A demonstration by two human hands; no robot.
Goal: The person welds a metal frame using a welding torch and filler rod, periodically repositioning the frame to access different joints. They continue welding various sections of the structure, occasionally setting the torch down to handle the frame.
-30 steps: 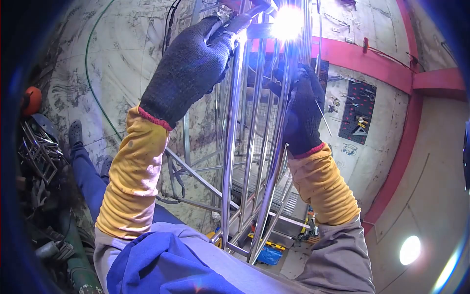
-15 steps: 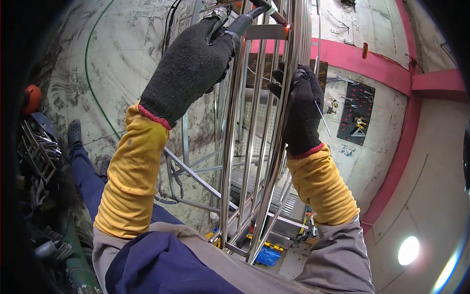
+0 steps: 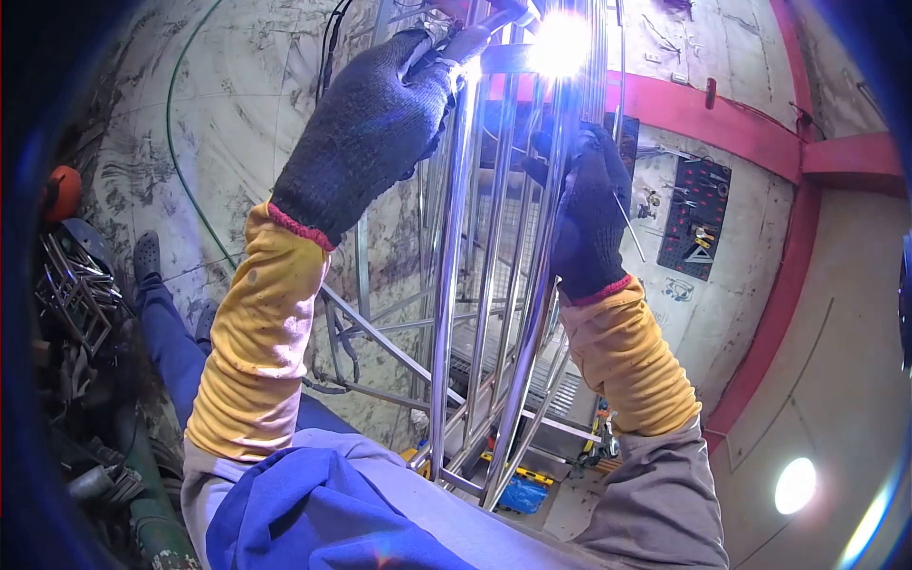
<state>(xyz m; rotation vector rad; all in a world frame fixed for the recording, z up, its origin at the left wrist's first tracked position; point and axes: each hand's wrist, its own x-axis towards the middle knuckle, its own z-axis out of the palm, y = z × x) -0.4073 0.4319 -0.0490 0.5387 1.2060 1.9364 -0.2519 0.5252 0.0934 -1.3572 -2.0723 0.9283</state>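
Observation:
My left hand (image 3: 366,138), in a dark knit glove with a red cuff, is closed round the handle of a welding torch (image 3: 470,43) at the upper middle. A white-blue arc (image 3: 560,45) glares at the torch's end and hides the joint there. Long shiny metal tubes (image 3: 489,237) run down the middle as a frame. Against the right-hand tubes is my right hand (image 3: 591,214), gloved too, its fingers wrapped round them. A thin rod (image 3: 629,228) sticks out beside that hand; its hold is unclear.
A dark tool board (image 3: 694,218) and pink beams (image 3: 703,104) are on the right. A green hose (image 3: 176,142) lies at the left. Metal pieces (image 3: 81,294) are piled at the far left, near a person's legs (image 3: 171,323). A blue item (image 3: 522,494) is below the frame.
The small red glow at the torch tip has turned into a blinding arc, and blue-white light spreads over the tubes and gloves. Both hands hold nearly the same positions.

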